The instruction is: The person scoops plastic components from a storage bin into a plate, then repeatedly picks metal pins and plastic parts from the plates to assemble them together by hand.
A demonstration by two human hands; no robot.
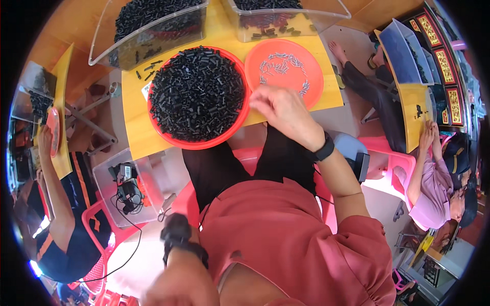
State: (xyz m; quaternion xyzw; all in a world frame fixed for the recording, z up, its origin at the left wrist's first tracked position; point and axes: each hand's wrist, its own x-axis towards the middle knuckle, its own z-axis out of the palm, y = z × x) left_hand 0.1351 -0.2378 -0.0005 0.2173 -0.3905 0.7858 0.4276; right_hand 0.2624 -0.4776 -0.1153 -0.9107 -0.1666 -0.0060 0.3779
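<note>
My right hand (286, 109) is over the near rim of a flat orange-red plate (311, 66), between it and a red basin (186, 145). Its fingers are curled together in a pinch; whatever they may hold is hidden. Small silvery screws (278, 66) lie scattered in a rough ring on the plate. Heaped in the basin are many small black tubular plastic pieces (199, 94). My left hand (181, 283) is low in the picture, close to my body and away from the table, smeared by motion so its fingers cannot be made out.
Two clear bins, one at back left (153, 43) and one at back right (278, 28), hold more black pieces on the yellow table (133, 115). Loose pieces lie beside the basin. A clear box (122, 188) with cables stands at left. People work at tables on both sides.
</note>
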